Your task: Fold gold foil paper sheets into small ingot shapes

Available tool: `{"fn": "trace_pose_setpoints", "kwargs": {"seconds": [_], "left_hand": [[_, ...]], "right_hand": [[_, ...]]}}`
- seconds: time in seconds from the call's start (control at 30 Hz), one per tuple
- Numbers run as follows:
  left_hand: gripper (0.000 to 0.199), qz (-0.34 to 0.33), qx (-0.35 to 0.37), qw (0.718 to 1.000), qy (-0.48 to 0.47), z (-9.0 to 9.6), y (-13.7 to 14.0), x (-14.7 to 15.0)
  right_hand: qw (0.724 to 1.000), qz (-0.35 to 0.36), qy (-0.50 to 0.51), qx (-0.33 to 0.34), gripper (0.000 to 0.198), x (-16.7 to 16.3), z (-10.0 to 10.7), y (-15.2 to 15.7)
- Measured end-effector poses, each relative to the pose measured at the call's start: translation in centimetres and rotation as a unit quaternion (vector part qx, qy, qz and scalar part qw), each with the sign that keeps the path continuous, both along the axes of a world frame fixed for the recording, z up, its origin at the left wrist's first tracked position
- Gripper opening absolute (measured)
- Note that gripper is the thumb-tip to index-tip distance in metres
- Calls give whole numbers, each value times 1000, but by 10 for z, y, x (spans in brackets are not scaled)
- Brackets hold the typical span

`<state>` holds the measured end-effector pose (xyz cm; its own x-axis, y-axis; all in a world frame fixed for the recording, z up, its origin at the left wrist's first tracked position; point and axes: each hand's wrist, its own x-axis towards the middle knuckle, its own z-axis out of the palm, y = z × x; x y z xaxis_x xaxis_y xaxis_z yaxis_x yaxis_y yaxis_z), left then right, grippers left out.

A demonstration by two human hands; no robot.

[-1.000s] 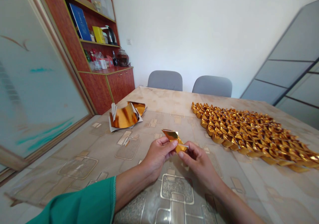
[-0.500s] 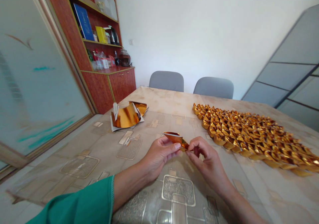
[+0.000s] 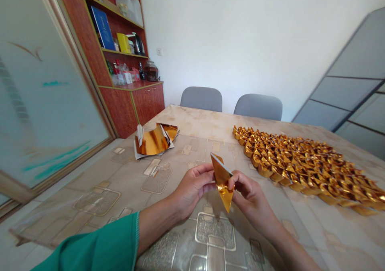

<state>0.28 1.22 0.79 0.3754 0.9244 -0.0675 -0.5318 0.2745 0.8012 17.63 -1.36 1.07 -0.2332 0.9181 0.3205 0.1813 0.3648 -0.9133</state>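
A folded piece of gold foil paper (image 3: 223,178) is held above the table between my two hands, its pointed ends up to the left and down to the right. My left hand (image 3: 194,186) pinches its left side between thumb and fingers. On the opposite side, my right hand (image 3: 248,190) grips it near the middle, fingertips against the foil. To the right lie many folded gold foil pieces (image 3: 300,162), set close together in rows. A loose stack of gold foil sheets (image 3: 153,141) with pale backs rests curled at the left.
A patterned tablecloth (image 3: 99,227) covers the table. Two grey chairs (image 3: 201,98) stand along its far side, by the white wall. At the back left is a red-brown cabinet (image 3: 126,106) with bottles, boxes and a kettle; a sliding glass door (image 3: 39,102) is on the left.
The folded foil has turned from lying nearly level to a steep slant, showing more of its gold face. My right hand has shifted slightly with it; my left hand keeps its pinch.
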Motion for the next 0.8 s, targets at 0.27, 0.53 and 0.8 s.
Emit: {"fn": "trace_pose_setpoints", "kwargs": {"seconds": [0.27,0.53,0.8], "left_hand": [[30,8,40,996,81,7,-6,-4],[25,58,17,992,114,3,-3,-2],[21,43,6,990,137,1,-2,-2]], "right_hand": [[999,-20,-3,-25,15,2,-4,2],[994,-7,-74,81,17,0,1,2],[982,54,-105,146,15,7,4,9]]}}
